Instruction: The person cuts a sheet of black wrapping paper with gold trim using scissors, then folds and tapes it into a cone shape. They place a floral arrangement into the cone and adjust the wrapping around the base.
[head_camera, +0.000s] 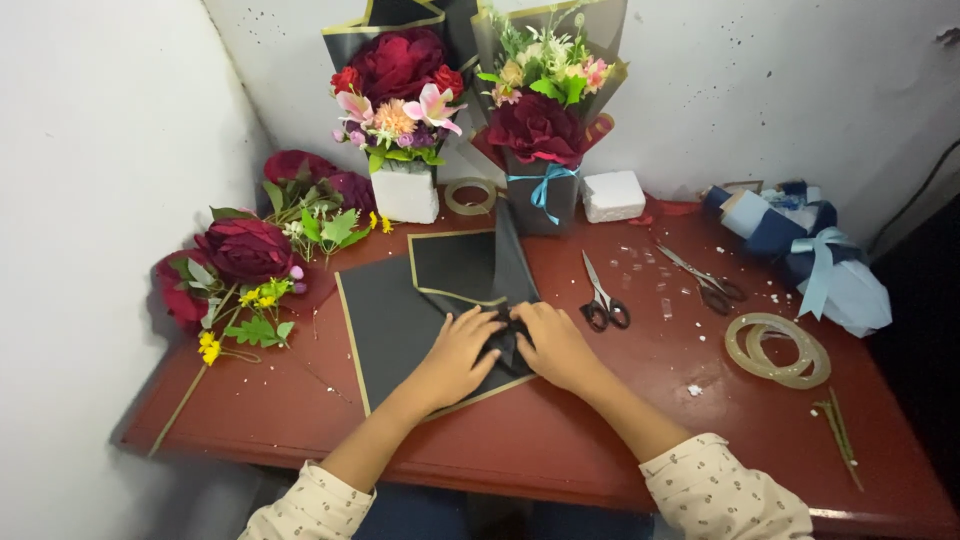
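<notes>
A black wrapping sheet with a gold border (395, 315) lies on the dark red table (560, 440), one part of it folded up and standing near the middle. My left hand (455, 355) presses flat on the sheet's lower right part, fingers spread. My right hand (555, 345) rests right beside it, fingers pinching a fold of the same sheet. The two hands touch at the fingertips.
Black-handled scissors (603, 300) lie just right of my hands, a second pair (705, 280) farther right. Tape rolls (778, 350) sit at right, another (470, 195) at the back. Two flower arrangements (400, 100) (545, 110), a white foam block (612, 195), loose flowers (250, 260) and blue wrapped bundles (810, 250) surround.
</notes>
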